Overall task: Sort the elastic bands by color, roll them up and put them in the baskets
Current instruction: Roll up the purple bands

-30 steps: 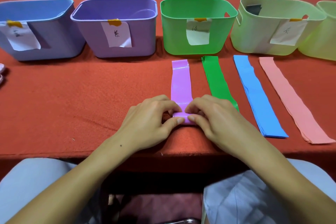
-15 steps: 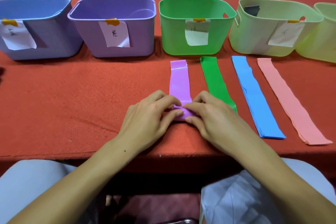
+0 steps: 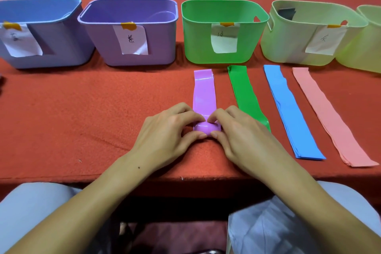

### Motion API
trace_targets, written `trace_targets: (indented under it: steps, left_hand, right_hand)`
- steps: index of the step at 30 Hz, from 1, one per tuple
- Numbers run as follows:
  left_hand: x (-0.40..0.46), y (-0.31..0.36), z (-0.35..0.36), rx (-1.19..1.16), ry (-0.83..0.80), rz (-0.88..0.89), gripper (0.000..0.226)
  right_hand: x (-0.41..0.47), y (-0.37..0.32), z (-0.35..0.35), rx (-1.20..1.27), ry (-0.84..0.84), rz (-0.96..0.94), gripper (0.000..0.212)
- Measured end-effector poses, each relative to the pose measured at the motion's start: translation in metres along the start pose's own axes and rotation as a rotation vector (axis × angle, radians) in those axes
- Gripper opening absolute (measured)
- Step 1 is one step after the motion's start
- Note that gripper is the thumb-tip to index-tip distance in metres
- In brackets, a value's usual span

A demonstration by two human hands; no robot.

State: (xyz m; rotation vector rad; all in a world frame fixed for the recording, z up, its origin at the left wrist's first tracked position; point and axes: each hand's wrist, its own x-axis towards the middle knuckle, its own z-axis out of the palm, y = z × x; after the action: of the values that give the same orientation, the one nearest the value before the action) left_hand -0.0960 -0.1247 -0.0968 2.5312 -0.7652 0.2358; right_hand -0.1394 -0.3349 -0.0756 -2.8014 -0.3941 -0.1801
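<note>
Purple band (image 3: pixel 204 93): glossy, flat along red table cloth (image 3: pixel 82 119), far end just short of green basket (image 3: pixel 222 33), near end wound into small roll. Left hand (image 3: pixel 165 132) and right hand (image 3: pixel 243 136) meeting at that roll, near table edge; thumbs on near side, fingers curled over far side, both pinching roll between them.

Right of purple band, side by side and apart: green band (image 3: pixel 245 95), near end partly hidden behind right hand; blue band (image 3: pixel 290 113), a stack with layered edges showing at near end; pink band (image 3: pixel 329 117), longest reach, slightly wavy edges, angled toward near right.

Far row, left to right:
- Blue basket (image 3: pixel 41 16), cut by left frame edge, white paper label taped with orange tape on front; contents not visible.
- Purple basket (image 3: pixel 127 14), white label with a handwritten character, orange tape; inside wall visible, nothing discernible in it.
- Green basket, label with a faint character, handle cutout on right side; inside not visible beyond far wall.
- Pale green basket (image 3: pixel 309 18), label on front, dark grey item (image 3: pixel 286 13) against far left inner corner.
- Yellow-green basket (image 3: pixel 369 43), touching pale green one, mostly cut by right edge; contents cannot tell.

Near bottom: light trousers (image 3: pixel 268 231) below table edge.
</note>
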Motion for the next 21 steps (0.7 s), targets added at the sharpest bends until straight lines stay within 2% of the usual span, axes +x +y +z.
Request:
trace_targets:
  steps: [7,21]
  left_hand:
    - [0.0022,-0.0015,0.0009,-0.019,-0.018,-0.005,0.040]
    - [-0.0030,0.0013,0.0026,0.043,0.010,-0.006,0.035]
  right_hand:
    - [0.0023,-0.0003,0.0007,0.002,-0.021,0.002,0.040]
    - [0.0056,0.0022,0.0022,-0.035,-0.006,0.003,0.036]
